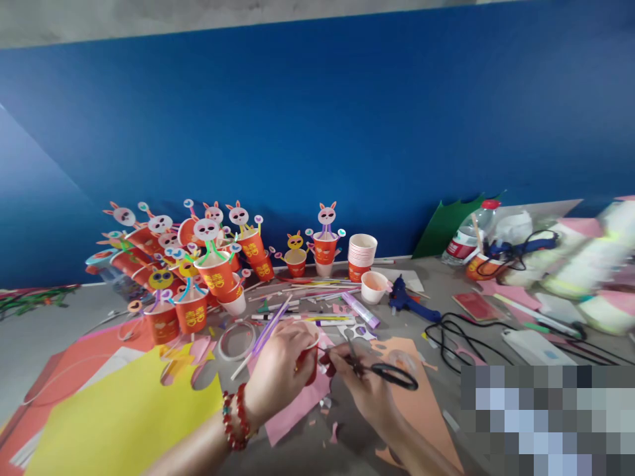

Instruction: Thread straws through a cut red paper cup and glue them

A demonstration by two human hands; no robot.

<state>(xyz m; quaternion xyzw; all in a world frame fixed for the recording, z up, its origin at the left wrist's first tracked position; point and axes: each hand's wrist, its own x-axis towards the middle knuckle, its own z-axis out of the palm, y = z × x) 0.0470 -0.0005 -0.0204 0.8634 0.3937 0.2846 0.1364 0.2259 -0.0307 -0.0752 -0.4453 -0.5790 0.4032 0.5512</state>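
My left hand [284, 360], with red bead bracelets on its wrist, is wrapped round a red paper cup [312, 369]. The cup's pale rim shows above my fingers, and most of its body is covered by the hand. Close beside the cup, my right hand [367, 383] grips a pair of black-handled scissors [385, 367]. One handle loop sticks out to the right of the hand. Where the scissors' tips lie against the cup is too small and blurred to make out. Pink paper [292, 413] lies under the cup, with small scraps around it.
Several cups with rabbit faces [213, 274] crowd the back left. A cup stack [362, 254], blue glue gun [409, 301], water bottle [469, 238] and black cables [449, 337] stand or lie to the right. Yellow paper [129, 416] and orange paper [421, 410] flank the hands.
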